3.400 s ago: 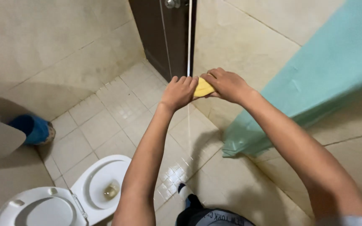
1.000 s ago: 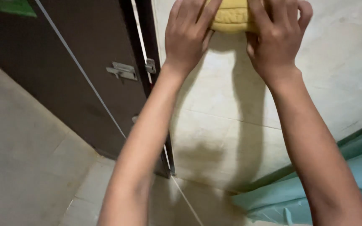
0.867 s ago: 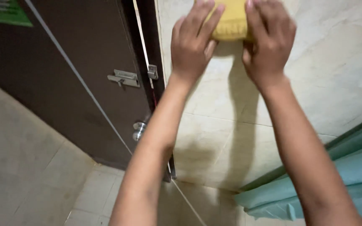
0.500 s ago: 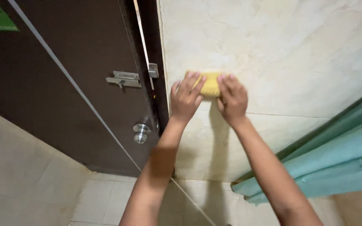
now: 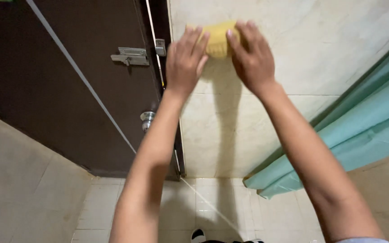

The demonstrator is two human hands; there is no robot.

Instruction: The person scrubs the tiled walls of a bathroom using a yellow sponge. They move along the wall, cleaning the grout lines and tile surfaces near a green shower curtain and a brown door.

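A yellow cloth (image 5: 218, 39) is pressed flat against the beige tiled wall (image 5: 293, 54) high up, just right of the door frame. My left hand (image 5: 184, 60) lies over its left half with fingers spread. My right hand (image 5: 252, 56) covers its right half, fingers pointing up. Both arms are stretched out towards the wall.
A dark brown door (image 5: 77, 90) stands to the left, with a metal latch (image 5: 131, 56) and a round knob (image 5: 147, 119). A teal curtain (image 5: 352, 135) hangs at the right. A thin white cord (image 5: 91, 94) runs diagonally across the door. Pale floor tiles (image 5: 190, 207) lie below.
Both hands with the cloth have slid along the wall; since half a second ago they sit higher and closer in the view. Earlier the view showed the floor and a toilet.
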